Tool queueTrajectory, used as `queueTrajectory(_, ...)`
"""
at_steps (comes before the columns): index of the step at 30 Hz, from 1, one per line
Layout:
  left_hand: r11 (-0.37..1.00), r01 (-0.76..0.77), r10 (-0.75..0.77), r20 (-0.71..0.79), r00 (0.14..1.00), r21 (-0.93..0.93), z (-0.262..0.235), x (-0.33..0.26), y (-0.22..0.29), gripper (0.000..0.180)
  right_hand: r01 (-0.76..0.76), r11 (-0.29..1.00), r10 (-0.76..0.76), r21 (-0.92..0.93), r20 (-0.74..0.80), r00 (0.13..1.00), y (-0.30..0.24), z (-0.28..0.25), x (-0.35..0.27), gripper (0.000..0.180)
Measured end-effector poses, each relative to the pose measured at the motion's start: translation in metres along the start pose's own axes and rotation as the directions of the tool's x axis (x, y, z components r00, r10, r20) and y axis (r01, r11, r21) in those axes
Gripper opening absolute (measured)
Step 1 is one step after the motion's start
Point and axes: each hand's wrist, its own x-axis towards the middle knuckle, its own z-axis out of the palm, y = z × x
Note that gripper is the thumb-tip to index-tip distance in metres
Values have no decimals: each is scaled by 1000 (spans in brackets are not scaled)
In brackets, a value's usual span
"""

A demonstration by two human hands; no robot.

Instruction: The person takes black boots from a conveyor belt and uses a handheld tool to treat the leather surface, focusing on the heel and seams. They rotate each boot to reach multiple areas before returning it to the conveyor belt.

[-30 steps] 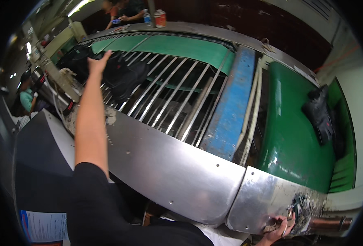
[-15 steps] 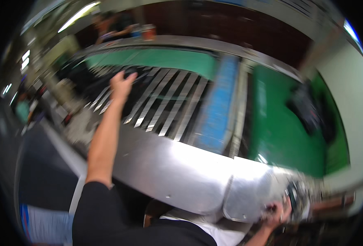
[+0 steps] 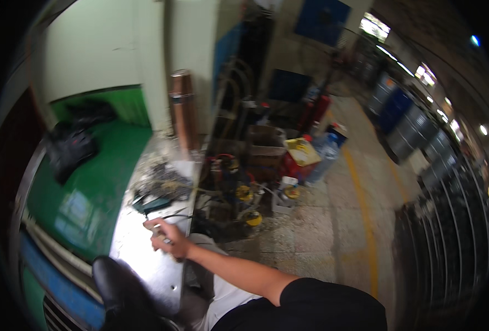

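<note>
My right hand (image 3: 170, 241) is over the bright metal ledge (image 3: 128, 234), fingers curled round a small thing that is too blurred to name. Just beyond its fingertips lies a dark green tool (image 3: 151, 205), with a dark cord trailing off to the right. A black boot (image 3: 115, 287), smooth and rounded at the top, rises from the lower left over the ledge. My left hand is out of sight, so what holds the boot up does not show.
A green belt (image 3: 98, 182) bears a black bag-like bundle (image 3: 70, 149). Beyond the tool lies a heap of tangled scraps (image 3: 164, 179) beside a copper-coloured cylinder (image 3: 185, 118). Floor clutter includes a cardboard box (image 3: 266, 138) and plastic bottle (image 3: 326, 157). Metal drums (image 3: 412, 127) and a rack (image 3: 448, 237) stand right.
My view has swung right, away from the slatted conveyor. My left hand, earlier stretched over the slats at a dark object, has left view. The black boot has appeared at lower left.
</note>
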Motion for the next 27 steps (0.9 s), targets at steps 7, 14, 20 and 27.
queueTrajectory(7,997,12,12,288,958,-78,80,17,-18,30,-65,997,63,-49,-24,998,-3,6,6,40)
queueTrajectory(14,991,13,59,530,846,-131,166,10,-53,36,-28,998,26,-50,-40,999,-2,11,12,37)
queueTrajectory(20,934,141,107,634,766,-328,196,20,-63,44,-40,998,38,-49,-53,998,-3,12,14,37)
queueTrajectory(27,589,597,37,757,653,-544,172,43,55,43,-83,995,81,-50,-51,995,-8,12,14,35)
